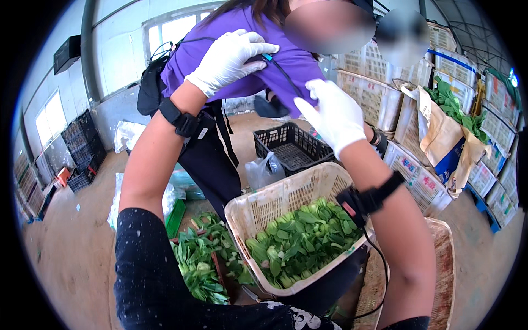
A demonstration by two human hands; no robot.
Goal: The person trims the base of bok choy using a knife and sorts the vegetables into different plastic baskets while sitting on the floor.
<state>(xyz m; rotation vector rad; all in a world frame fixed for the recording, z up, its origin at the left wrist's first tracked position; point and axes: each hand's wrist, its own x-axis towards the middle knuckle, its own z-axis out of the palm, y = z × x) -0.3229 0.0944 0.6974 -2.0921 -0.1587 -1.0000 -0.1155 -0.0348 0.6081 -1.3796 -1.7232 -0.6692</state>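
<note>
Sleeve of loose purple cloth point(301, 61), worn by a co-worker point(187, 60), should handle light and soft, best pinched at its hem; its long axis slants down rightward from the shoulder. White-gloved left hand point(234, 59) curls against it, white-gloved right hand point(336, 114) reaches its hem; whether either grips, I cannot tell.

Leafy heads point(305, 236) lie in the basket point(269, 204) from left edge to right; loose greens point(198, 261) lie beyond its left edge. Behind its rear edge sits a crate point(291, 155). A co-worker point(187, 60) stands behind the rear-left corner, the worker's left hand point(231, 61) and right hand point(335, 113) at one sleeve point(303, 65). At right rear, a sack of greens point(437, 135) stands before stacked crates point(369, 99).
</note>
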